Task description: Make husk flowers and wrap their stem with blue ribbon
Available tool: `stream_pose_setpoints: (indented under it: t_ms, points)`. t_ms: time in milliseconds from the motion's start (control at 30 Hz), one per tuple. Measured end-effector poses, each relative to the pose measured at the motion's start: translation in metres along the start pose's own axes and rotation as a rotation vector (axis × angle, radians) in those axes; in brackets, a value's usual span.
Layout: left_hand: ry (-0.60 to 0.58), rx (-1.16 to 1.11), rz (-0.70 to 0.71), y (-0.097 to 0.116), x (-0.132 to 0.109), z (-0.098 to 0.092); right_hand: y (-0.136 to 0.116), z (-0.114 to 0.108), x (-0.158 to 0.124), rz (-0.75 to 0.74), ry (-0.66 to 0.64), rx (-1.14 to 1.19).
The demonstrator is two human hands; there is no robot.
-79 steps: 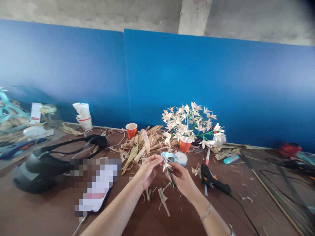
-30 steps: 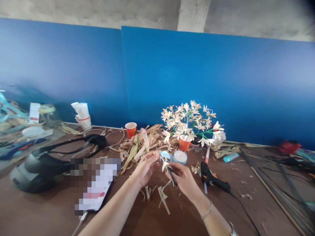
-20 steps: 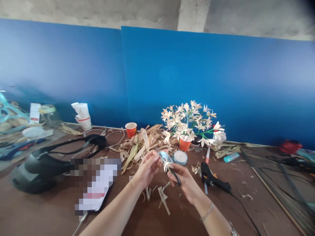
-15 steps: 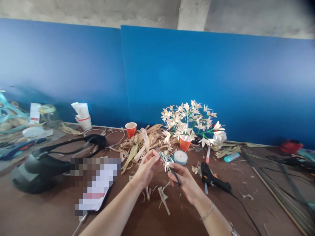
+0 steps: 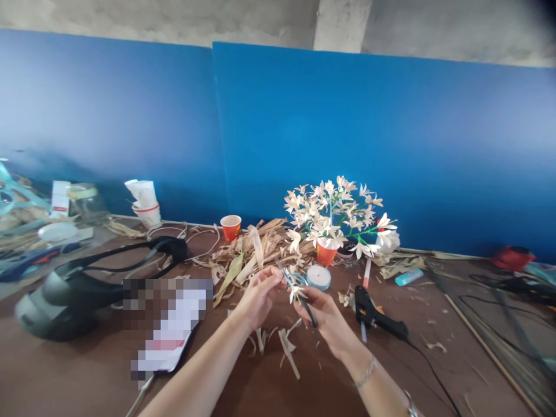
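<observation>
Over the middle of the brown table, my left hand (image 5: 261, 296) is closed, with thumb and forefinger pinched together near a light blue strip. Too small to make out fully is what lies in that pinch. My right hand (image 5: 326, 315) grips a pair of scissors (image 5: 311, 316), its dark handle pointing down and its blades up to the left, toward my left fingertips. Between the hands is a small cream flower (image 5: 296, 291), close to the scissors; which fingers support it I cannot tell. Just behind my right hand lies a roll of pale tape (image 5: 318, 277).
Cream flowers (image 5: 334, 211) on green stems stand in a red paper cup (image 5: 326, 255). Dry husks (image 5: 256, 249) are heaped behind my hands. A black glue gun (image 5: 377, 318) with a cord lies right; a black headset (image 5: 65, 307) and a blurred-out phone-like object (image 5: 178, 330) lie left.
The scissors' dark handle looks narrower, as if its loops have come closer together. Both hands stay almost where they were, and the flower remains between them.
</observation>
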State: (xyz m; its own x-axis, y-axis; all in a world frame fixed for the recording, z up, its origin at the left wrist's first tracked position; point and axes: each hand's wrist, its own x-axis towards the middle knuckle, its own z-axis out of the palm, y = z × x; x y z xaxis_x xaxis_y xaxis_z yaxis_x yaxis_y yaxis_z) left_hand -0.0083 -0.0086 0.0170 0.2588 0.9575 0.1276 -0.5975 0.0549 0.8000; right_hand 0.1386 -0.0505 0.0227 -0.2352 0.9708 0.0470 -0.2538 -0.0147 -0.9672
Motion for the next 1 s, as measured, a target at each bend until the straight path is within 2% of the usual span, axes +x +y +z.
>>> stream_pose_setpoints:
  t_ms: [433, 1000]
  points:
    - [-0.050, -0.067, -0.078, 0.0041, 0.0008, -0.0008, 0.0056, -0.0037, 0.0029, 0.011, 0.000, -0.049]
    - [-0.084, -0.037, -0.093, 0.0031, 0.0006, -0.0019, 0.0024, -0.0060, 0.0023, 0.051, -0.011, -0.071]
